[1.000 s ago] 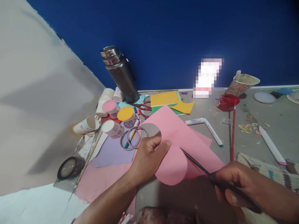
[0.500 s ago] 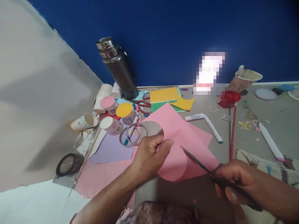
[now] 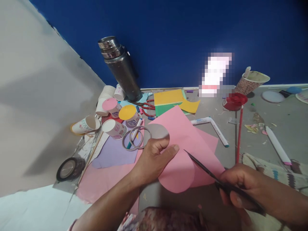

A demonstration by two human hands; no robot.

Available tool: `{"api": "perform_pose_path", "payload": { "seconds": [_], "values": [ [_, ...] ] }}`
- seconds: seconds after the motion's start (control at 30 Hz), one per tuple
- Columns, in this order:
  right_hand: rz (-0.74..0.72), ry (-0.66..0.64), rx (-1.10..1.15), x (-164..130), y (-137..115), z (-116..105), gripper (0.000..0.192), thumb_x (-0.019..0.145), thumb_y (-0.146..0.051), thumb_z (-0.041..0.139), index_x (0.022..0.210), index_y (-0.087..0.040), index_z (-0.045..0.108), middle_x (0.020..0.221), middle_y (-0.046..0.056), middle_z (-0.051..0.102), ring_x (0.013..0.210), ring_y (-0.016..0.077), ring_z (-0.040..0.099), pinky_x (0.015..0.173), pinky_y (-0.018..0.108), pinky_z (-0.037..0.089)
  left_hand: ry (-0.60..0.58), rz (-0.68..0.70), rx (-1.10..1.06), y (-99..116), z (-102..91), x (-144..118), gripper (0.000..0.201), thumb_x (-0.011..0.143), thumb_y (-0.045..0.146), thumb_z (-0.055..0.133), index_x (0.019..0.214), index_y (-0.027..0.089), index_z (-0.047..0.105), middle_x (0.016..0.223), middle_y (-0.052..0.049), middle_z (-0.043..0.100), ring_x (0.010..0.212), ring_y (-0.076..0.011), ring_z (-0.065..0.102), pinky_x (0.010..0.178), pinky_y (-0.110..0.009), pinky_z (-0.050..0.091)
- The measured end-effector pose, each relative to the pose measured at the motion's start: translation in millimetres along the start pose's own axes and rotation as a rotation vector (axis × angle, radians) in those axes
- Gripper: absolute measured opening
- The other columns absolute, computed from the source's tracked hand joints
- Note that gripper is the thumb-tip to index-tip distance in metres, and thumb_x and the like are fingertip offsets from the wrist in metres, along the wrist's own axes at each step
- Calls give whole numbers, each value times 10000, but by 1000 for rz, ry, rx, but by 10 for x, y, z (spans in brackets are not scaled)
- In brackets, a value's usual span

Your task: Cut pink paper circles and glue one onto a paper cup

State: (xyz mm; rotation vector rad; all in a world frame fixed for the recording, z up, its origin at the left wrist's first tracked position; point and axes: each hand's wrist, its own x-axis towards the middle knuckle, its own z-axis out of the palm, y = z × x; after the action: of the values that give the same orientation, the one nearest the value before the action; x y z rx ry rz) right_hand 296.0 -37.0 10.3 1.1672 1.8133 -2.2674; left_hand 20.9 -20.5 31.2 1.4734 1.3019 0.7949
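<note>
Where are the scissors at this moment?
In the head view, lower right: the right hand holds the scissors, their blades at the pink paper.

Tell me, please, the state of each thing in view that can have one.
Pink paper: partly cut, held in left hand
Scissors: held in right hand, opening unclear
Flask: standing
Cup stack: nested
Red-handled tool: handles spread
Patterned cup: open
Gray rings: overlapping

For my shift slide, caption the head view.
Left hand holds pink paper; right hand holds scissors to it.
</note>
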Motion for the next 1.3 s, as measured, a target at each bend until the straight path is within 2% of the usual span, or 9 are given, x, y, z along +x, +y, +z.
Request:
{"api": "perform_pose_path", "payload": {
  "seconds": [0.1,0.3,0.53,0.6,0.67,0.8,0.93,1.07,1.3],
  "values": [
    [55,4,52,1,-2,-3,688,781,-812,606,752,-127,662,610,-35,460,545,80,357,493,213,251,-1,5,2,7,3,-7,496,904,338,572,564,214,233,569,76,191,525,-66,177,481,-255,150],
    [70,27,37,9,31,-6,659,775,-785,634,729,-128,673,580,-19,518,546,94,400,504,224,257,-4,25,26,30,-12,4,495,902,319,571,566,212,224,582,73,176,535,-69,172,486,-257,153],
    [118,40,18,-8,65,-4,399,860,-515,646,747,-134,684,561,-14,561,513,91,436,485,218,257,-24,27,33,26,-10,-3,489,906,311,562,564,211,228,590,71,176,538,-72,172,489,-263,155],
    [104,37,15,-11,51,-4,371,848,-493,656,760,-134,690,578,-14,565,525,91,439,490,214,269,-32,23,37,20,-12,-7,494,909,317,563,562,211,227,589,70,177,539,-72,173,489,-265,153],
    [114,26,26,-10,31,-5,405,829,-532,672,760,-133,685,584,-18,550,529,89,429,481,210,259,-36,19,32,15,-17,-10,498,912,324,564,562,211,227,587,70,178,538,-72,173,488,-266,150],
    [133,24,53,-2,13,1,597,768,-727,668,733,-131,660,567,-23,505,511,81,403,460,209,235,-40,12,14,13,-25,-10,499,910,322,566,561,209,227,585,71,176,539,-71,169,485,-265,147],
    [103,12,94,2,36,7,734,690,-869,629,734,-136,636,554,-28,483,501,75,378,443,204,209,-36,0,-1,17,-25,-7,501,905,331,571,558,207,232,581,71,180,539,-71,169,482,-262,146],
    [85,-15,120,-5,39,8,752,666,-893,624,743,-145,611,564,-30,489,500,70,358,446,205,200,-36,-10,-6,33,-23,-14,505,901,346,572,553,207,234,573,71,185,533,-70,172,476,-260,142],
    [87,7,75,-1,31,-1,704,716,-846,631,726,-142,634,557,-32,483,500,75,372,453,212,216,-33,-34,-15,33,-24,-25,516,902,375,579,556,207,235,555,72,192,524,-69,176,463,-253,137]
  ]
}}
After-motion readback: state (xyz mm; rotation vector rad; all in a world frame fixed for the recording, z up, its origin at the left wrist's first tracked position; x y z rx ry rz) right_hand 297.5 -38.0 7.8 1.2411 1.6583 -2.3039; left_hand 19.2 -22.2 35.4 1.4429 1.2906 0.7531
